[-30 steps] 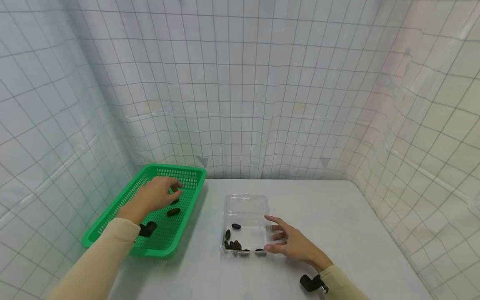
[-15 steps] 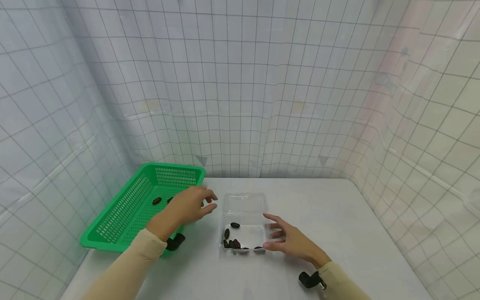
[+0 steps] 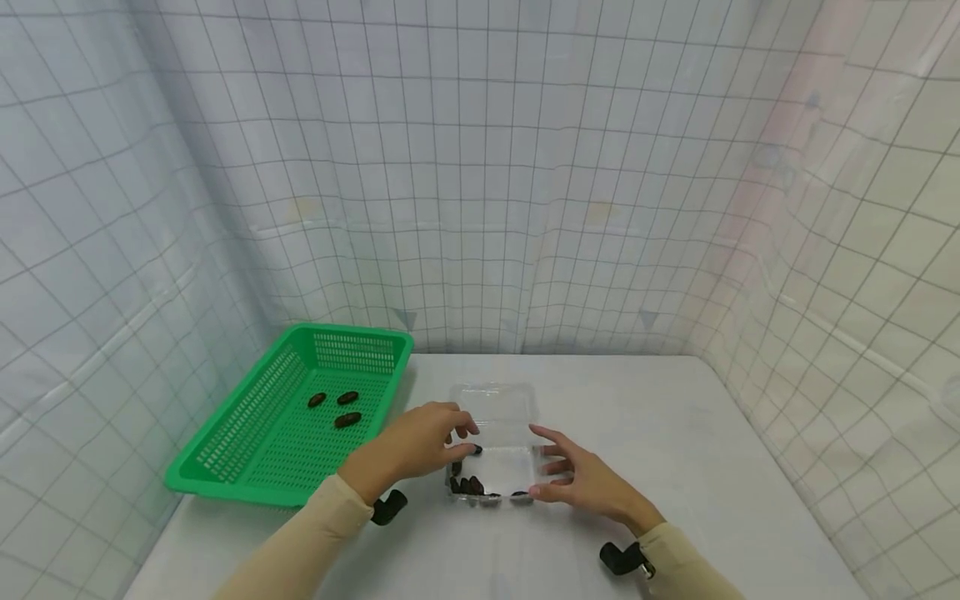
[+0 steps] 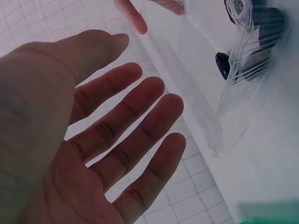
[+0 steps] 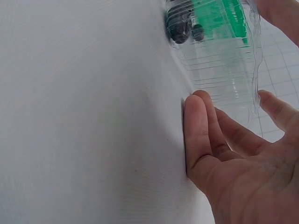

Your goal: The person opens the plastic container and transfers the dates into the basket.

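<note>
Tabletop (image 3: 675, 433): white, gridded curtain behind.
Basket (image 3: 225, 450): three dates (image 3: 347, 397).
Box (image 3: 495, 417): more dates.
Left hand (image 3: 420, 437): spread wide, palm bare in wrist view.
Right hand (image 3: 588, 479): flat against box.

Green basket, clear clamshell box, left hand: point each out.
green basket (image 3: 225, 486): head view, near rim.
clear clamshell box (image 3: 497, 402): head view, open lid.
left hand (image 3: 416, 442): head view, back of the hand.

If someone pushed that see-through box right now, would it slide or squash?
The clear plastic box looks thin and ribbed, so it would probably flex rather than stay stiff. Holding only a few dark dates, it is likely light and could skid on the smooth white table. The right hand rests against its side.
</note>
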`<action>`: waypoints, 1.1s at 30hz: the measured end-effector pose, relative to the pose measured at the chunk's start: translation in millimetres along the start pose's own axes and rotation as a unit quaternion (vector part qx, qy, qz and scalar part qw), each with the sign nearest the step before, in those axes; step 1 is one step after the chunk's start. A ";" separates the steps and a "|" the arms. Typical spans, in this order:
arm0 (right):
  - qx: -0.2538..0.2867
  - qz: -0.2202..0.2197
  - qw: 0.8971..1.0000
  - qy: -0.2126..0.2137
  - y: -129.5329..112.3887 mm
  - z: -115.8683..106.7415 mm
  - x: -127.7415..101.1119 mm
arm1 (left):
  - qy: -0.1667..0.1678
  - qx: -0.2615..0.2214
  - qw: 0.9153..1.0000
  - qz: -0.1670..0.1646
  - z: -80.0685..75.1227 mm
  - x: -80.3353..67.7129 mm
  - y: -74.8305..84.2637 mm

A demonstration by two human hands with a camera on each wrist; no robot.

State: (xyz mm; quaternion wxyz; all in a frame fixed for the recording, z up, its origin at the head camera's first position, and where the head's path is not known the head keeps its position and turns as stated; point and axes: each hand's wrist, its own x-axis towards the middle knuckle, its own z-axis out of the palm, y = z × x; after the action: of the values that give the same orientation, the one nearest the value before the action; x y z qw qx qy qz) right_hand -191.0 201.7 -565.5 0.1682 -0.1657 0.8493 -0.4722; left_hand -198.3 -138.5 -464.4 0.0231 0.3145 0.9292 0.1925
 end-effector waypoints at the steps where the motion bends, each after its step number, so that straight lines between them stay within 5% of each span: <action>1: 0.000 -0.001 1.000 0.000 0.3 -0.1 -0.1 | -0.009 -0.004 1.000 0.003 2.1 1.5 0.5; 12: -0.001 -0.007 1.000 -0.004 -0.2 -1.6 -2.0 | -0.100 -0.022 0.994 0.041 12.6 21.9 7.4; 27: 0.004 -0.006 1.000 -0.006 1.6 0.2 -1.4 | -0.196 -0.025 0.980 0.000 29.5 44.0 2.6; 33: 0.005 -0.010 1.000 -0.007 1.7 -0.5 -1.7 | -0.211 -0.014 0.977 0.001 36.7 48.6 -0.3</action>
State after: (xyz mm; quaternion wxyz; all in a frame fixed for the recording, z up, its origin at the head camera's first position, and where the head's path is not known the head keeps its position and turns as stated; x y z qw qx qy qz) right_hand -189.9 203.7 -566.5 0.1703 -0.1769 0.8441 -0.4766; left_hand -231.5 -97.3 -494.6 0.2225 0.3482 0.9007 0.1346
